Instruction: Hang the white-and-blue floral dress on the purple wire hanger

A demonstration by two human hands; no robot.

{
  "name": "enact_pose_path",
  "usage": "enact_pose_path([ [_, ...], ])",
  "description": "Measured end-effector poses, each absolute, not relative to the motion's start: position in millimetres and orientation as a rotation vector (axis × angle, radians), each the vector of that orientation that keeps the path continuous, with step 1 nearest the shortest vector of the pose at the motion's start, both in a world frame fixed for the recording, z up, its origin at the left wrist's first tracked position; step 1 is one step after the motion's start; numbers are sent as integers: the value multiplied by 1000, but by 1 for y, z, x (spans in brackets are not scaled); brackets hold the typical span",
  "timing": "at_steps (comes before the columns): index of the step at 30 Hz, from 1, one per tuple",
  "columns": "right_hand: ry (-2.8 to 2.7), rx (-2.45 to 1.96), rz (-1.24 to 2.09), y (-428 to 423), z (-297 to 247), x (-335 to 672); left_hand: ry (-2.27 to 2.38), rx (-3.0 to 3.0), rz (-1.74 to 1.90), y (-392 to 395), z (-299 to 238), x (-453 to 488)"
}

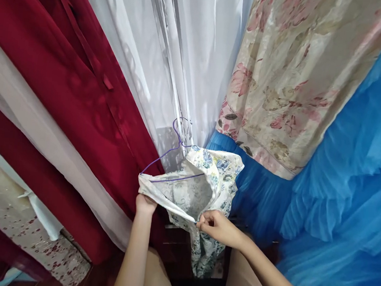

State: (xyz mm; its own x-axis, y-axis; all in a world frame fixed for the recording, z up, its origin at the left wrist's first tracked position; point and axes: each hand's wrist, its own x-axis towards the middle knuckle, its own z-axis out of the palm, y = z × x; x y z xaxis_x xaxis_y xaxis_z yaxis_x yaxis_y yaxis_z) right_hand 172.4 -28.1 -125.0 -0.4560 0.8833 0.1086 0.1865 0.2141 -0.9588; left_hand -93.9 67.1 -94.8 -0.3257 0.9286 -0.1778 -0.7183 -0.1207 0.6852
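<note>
Here both the left hand [145,203] and right hand [215,225] pinch a floral garment [207,184] on a purple hanger [172,152].

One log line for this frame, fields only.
left hand: grips floral garment edge | right hand: pinches its hem | purple hanger: inside garment | around: red, white, blue fabrics

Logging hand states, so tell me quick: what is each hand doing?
Left hand: closed on the floral garment.
Right hand: pinching the floral garment's edge.

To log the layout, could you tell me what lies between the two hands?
Head view: the floral garment's white hem stretches from left hand to right hand.
</note>
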Motion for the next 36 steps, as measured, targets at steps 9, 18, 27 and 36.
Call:
enact_pose_path([
  [9,-1792,-930,1051,-28,-127,173,820,498,1553,4,-137,-3],
  [18,-1567,-923,1330,-26,-165,156,1017,1263,1351,-36,-128,27],
  [27,-1909,-954,1532,-38,-93,221,769,1750,631,-49,-127,4],
  [36,-1869,-1033,856,36,5,319,1134,1943,723,-49,-124,-35],
])
